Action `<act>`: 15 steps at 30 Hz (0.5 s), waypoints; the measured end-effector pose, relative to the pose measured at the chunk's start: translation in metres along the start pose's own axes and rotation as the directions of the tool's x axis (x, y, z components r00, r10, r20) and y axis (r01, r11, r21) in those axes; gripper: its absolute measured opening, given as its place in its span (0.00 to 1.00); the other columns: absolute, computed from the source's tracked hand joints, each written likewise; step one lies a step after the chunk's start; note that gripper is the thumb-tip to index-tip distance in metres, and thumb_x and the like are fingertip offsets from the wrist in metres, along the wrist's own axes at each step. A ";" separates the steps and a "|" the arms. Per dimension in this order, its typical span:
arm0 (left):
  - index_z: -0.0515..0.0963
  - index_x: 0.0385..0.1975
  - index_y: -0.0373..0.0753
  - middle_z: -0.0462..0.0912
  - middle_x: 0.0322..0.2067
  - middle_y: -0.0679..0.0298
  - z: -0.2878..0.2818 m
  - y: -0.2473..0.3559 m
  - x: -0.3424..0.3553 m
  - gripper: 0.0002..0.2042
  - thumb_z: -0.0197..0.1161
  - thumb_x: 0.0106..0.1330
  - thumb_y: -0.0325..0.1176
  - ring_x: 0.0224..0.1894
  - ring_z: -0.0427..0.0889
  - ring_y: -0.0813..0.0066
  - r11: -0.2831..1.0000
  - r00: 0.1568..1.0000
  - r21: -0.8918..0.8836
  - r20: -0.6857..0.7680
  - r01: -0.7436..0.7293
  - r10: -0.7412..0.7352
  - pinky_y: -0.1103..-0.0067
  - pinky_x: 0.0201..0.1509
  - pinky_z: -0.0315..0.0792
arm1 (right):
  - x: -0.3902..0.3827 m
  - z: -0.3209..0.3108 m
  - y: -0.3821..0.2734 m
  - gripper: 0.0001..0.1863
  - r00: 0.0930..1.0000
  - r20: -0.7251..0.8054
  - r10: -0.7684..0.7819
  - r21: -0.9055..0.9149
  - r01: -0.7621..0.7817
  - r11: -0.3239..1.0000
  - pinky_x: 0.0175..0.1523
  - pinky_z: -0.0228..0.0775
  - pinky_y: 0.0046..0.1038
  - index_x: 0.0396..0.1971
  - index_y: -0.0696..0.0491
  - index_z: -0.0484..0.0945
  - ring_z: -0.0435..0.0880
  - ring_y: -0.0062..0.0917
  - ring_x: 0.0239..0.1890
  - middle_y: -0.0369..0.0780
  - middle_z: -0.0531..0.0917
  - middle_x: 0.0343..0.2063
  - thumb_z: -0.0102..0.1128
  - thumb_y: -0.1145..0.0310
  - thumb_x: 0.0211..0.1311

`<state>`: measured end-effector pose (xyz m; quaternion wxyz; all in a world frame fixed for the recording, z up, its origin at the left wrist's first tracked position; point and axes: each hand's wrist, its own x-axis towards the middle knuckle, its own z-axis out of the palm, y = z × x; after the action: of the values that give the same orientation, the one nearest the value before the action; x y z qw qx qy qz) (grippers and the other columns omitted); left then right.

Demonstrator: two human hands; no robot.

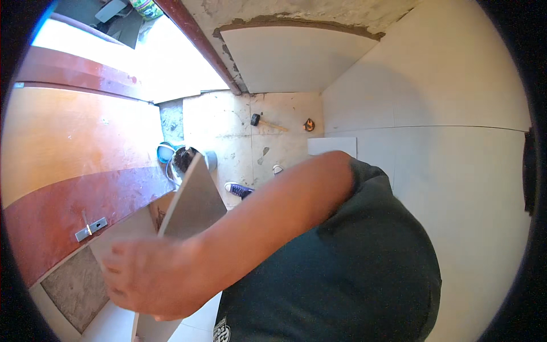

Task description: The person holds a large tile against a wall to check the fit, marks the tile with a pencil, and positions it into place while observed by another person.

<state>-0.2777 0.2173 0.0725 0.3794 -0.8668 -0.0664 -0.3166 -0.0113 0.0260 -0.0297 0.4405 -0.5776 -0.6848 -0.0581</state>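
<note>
My right arm reaches across my body to the left, bent at the elbow. Its hand, my right hand [151,276], is slightly blurred, with curled fingers over the edge of a large tile [196,199]. The tile stands steeply tilted, its grey-brown face showing above my wrist and its light edge running up to a corner. Below the hand a lower part of the tile comes into sight; my hand and forearm hide the middle. My left hand is out of sight.
Behind the tile stand a bucket [210,159] with dark contents and a blue tub [165,151]. A black-headed mallet [256,119] and an orange-and-black object [309,124] lie on the floor. An orange-maroon door [74,148] is left; a tiled wall [444,102] rises right.
</note>
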 end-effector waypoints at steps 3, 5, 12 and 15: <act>0.69 0.04 0.47 0.75 0.09 0.69 0.020 0.003 -0.019 0.32 0.67 0.54 0.66 0.11 0.72 0.70 0.993 0.999 -0.117 -0.037 0.016 -0.020 0.74 0.17 0.63 | 0.044 0.028 -0.005 0.17 0.852 0.519 -0.068 0.220 -0.056 0.974 0.42 0.74 0.37 0.30 0.55 0.86 0.85 0.35 0.40 0.45 0.86 0.32 0.67 0.57 0.44; 0.68 0.04 0.48 0.76 0.10 0.71 0.029 0.009 -0.025 0.31 0.66 0.54 0.67 0.12 0.73 0.72 0.981 0.998 -0.192 -0.061 0.019 -0.031 0.75 0.18 0.64 | 0.060 0.045 -0.003 0.15 0.803 0.590 -0.082 0.233 -0.072 0.970 0.38 0.75 0.37 0.28 0.53 0.87 0.86 0.35 0.36 0.43 0.87 0.30 0.67 0.59 0.43; 0.73 0.09 0.47 0.78 0.14 0.70 0.081 0.026 -0.087 0.26 0.68 0.55 0.61 0.18 0.77 0.67 0.977 0.966 -0.157 0.234 0.147 -0.108 0.71 0.24 0.68 | 0.040 0.095 0.009 0.11 0.659 0.752 0.031 0.138 -0.204 0.969 0.38 0.77 0.36 0.29 0.52 0.87 0.87 0.37 0.36 0.43 0.87 0.31 0.67 0.67 0.42; 0.75 0.12 0.46 0.77 0.18 0.67 0.110 0.040 -0.112 0.21 0.70 0.52 0.56 0.22 0.77 0.61 0.974 0.801 0.058 0.559 0.219 -0.213 0.66 0.27 0.69 | 0.020 0.105 0.014 0.10 0.660 0.739 0.133 0.061 -0.262 0.963 0.36 0.78 0.36 0.28 0.53 0.87 0.87 0.38 0.35 0.43 0.87 0.30 0.66 0.69 0.42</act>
<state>-0.2968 0.2797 -0.0755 0.3004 -0.9100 -0.2715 -0.0892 -0.0546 0.1069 -0.0857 0.1809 -0.5859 -0.7385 0.2805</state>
